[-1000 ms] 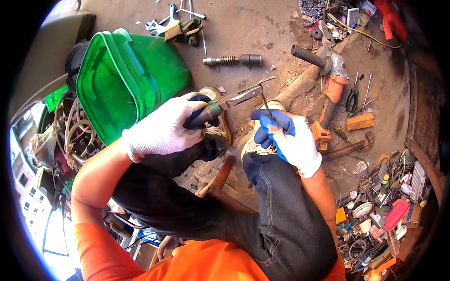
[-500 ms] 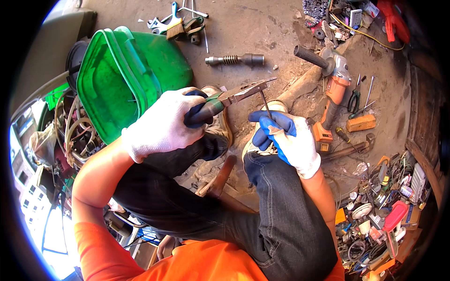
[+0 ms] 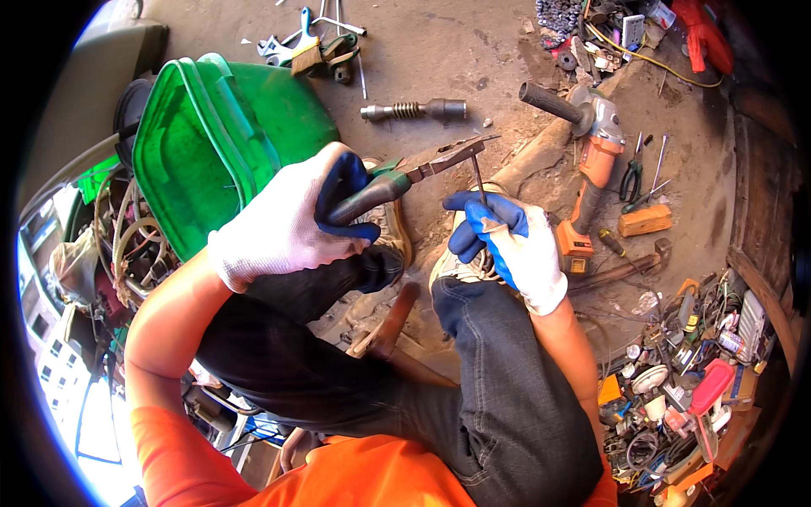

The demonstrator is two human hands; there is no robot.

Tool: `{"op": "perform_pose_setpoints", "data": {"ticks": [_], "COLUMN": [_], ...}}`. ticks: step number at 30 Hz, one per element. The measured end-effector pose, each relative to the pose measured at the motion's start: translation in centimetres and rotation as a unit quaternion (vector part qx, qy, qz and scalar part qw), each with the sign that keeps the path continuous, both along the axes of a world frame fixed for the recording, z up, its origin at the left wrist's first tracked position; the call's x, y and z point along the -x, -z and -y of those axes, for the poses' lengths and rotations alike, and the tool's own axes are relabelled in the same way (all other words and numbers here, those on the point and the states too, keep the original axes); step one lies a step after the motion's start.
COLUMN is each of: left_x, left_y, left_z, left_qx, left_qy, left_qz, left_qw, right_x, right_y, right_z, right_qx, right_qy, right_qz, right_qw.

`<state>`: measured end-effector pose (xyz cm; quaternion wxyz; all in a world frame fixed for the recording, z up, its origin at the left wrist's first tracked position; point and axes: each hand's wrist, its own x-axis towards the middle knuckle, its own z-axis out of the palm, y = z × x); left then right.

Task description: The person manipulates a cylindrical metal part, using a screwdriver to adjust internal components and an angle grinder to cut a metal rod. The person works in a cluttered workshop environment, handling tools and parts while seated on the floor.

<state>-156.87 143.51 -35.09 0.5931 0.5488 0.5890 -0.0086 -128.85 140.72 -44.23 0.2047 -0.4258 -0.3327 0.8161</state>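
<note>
My left hand (image 3: 291,215), in a white glove with blue palm coating, grips the dark green handle of a pair of pliers (image 3: 372,198). Their handles are spread a little, and the metal jaws point away to the right. At the jaw tip stands the upper end of a thin dark metal rod (image 3: 479,173); whether the jaws clamp it I cannot tell. My right hand (image 3: 515,245), gloved alike, pinches the rod's lower part between thumb and fingers. Both hands are held above my shoes and knees.
A green plastic bin (image 3: 245,127) lies tipped at the left. Beyond the hands is a dark metal shaft with a spring (image 3: 414,110). To the right lie an orange angle grinder (image 3: 596,169), a wooden block (image 3: 644,220), a hammer (image 3: 625,270) and a heap of parts (image 3: 667,389).
The fingers of my left hand have loosened and the pliers' handles have spread apart. The pliers have turned slightly. My right hand still pinches the rod.
</note>
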Motion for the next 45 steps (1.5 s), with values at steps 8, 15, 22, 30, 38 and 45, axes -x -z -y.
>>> {"op": "perform_pose_setpoints", "data": {"ticks": [8, 15, 22, 30, 38, 45], "left_x": [0.7, 1.1, 0.8, 0.9, 0.4, 0.9], "left_y": [4.4, 10.7, 11.7, 11.4, 12.3, 12.1], "left_z": [0.9, -0.7, -1.1, -0.8, -1.4, -1.5], "left_qx": [-0.074, -0.121, -0.114, -0.058, -0.066, -0.042], "left_qy": [0.049, 0.103, 0.097, 0.078, 0.07, 0.047], "left_qz": [0.005, -0.014, -0.061, -0.077, -0.041, -0.041], "left_qw": [0.996, 0.987, 0.987, 0.992, 0.994, 0.997], "right_x": [-1.1, -10.6, -10.8, -15.5, -13.5, -10.0], "right_y": [1.2, 11.2, 14.3, 8.9, 6.8, 4.6], "right_z": [-0.9, 0.3, -0.9, 0.6, 4.2, 3.5], "right_qx": [-0.107, -0.156, -0.095, -0.027, 0.017, -0.162], "right_qy": [0.009, 0.077, 0.05, 0.263, 0.168, 0.048], "right_qz": [0.157, 0.693, 0.729, 0.241, 0.307, 0.297], "right_qw": [0.982, 0.699, 0.676, 0.934, 0.937, 0.94]}}
